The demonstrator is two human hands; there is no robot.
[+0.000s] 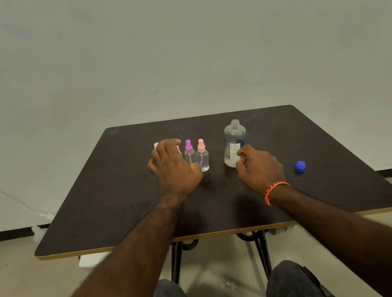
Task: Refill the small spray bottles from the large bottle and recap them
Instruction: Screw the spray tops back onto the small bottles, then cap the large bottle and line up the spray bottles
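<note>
- On the dark table, seen from your head camera, your left hand reaches over the row of small spray bottles; whether its fingers grasp one is hidden.
- Your right hand sits just beside the large bottle, fingers loosely curled, holding nothing.
- Large bottle: clear plastic, uncapped, part full; its blue cap lies well apart.
- Purple-topped bottle and pink-topped bottle stand upright, capped.
- Steady one small bottle low, then twist its top off squarely.
</note>
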